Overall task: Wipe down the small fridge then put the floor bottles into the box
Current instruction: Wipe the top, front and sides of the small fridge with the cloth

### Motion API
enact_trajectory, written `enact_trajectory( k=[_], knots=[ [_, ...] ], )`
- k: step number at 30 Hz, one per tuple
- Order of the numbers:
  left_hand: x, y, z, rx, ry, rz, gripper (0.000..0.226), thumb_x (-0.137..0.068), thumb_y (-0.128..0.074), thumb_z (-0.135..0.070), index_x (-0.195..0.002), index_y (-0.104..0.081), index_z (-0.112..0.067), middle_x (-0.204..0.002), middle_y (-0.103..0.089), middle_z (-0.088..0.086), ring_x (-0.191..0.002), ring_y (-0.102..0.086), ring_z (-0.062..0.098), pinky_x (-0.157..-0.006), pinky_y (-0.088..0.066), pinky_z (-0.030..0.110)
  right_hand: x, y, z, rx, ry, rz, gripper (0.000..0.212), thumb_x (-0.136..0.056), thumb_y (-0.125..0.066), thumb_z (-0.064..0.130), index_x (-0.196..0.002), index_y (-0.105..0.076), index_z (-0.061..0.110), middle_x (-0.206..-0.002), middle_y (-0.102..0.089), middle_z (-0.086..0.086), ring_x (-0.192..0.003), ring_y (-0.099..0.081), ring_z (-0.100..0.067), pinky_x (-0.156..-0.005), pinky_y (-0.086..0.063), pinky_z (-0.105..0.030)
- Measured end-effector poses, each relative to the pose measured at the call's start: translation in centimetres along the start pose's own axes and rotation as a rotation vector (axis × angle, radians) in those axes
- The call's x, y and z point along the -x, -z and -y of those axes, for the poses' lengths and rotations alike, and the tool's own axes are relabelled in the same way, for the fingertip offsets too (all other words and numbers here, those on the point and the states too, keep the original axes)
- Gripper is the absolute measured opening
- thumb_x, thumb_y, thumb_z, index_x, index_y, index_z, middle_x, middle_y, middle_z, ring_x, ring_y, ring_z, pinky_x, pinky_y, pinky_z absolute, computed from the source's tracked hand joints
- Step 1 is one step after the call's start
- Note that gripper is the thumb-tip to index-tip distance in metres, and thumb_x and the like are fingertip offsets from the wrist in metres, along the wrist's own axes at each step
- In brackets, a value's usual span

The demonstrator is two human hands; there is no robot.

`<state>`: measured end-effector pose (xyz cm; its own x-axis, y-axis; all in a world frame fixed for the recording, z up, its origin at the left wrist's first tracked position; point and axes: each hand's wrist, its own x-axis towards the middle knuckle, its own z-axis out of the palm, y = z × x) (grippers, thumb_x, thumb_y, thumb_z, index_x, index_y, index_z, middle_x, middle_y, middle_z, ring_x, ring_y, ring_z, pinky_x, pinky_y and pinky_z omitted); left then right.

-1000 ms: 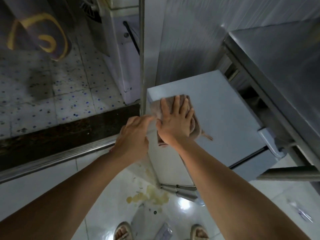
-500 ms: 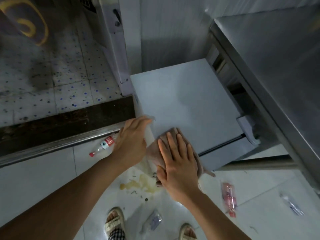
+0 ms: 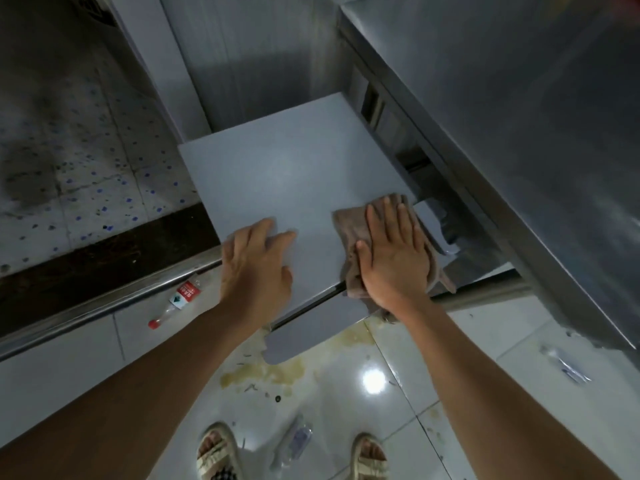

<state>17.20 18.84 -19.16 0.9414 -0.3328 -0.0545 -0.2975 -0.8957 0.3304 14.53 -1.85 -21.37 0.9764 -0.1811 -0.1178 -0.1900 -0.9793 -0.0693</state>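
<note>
Head view: right hand (image 3: 393, 261) flat on cloth (image 3: 349, 230), left hand (image 3: 258, 268) flat on fridge (image 3: 287, 174), red-labelled bottle (image 3: 180, 299), print unreadable

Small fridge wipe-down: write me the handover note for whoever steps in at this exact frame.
Left hand: flat on the small fridge top at its front left, holding nothing.
Right hand: fingers straight, pressing the brown cloth on the top's front right corner.
Bottles on the floor: red-capped bottle left of the fridge, clear bottle between the sandals, another clear one far right.
Done: wiping of the top is under way; how much is covered cannot be told.
Left: finish the wipe, then put every bottle into the box, which is not in view.
</note>
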Motion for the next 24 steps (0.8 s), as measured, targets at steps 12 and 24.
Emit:
enact_trajectory(
  k=[12, 24],
  knots=[
    [-2.8, -2.4, -3.7, -0.014, -0.108, -0.039, 0.05, -0.078, -0.063, -0.018, -0.126, -0.056, -0.029, -0.142, -0.042, 0.001, -0.121, -0.038, 0.03, -0.098, -0.032, 0.046, -2.4, 1.7, -2.9, 0.001, -0.04, -0.019, 0.062, -0.1, -0.015, 0.043, -0.153, -0.005, 0.013, -0.161, 0.0, -0.009, -0.148, 0.005, -0.026, -0.118, 0.003, -0.042],
    [-2.5, -2.8, -3.4, -0.081, -0.132, -0.071, 0.047, -0.08, -0.065, -0.019, -0.126, -0.058, -0.028, -0.138, -0.048, 0.004, -0.112, -0.045, 0.034, -0.09, -0.037, 0.047, 3.6, 1.2, -6.9, -0.162, 0.025, -0.188, 0.054, -0.093, -0.029, 0.031, -0.137, -0.051, 0.01, -0.153, -0.031, -0.013, -0.14, -0.032, -0.035, -0.113, -0.029, -0.05]
  ],
)
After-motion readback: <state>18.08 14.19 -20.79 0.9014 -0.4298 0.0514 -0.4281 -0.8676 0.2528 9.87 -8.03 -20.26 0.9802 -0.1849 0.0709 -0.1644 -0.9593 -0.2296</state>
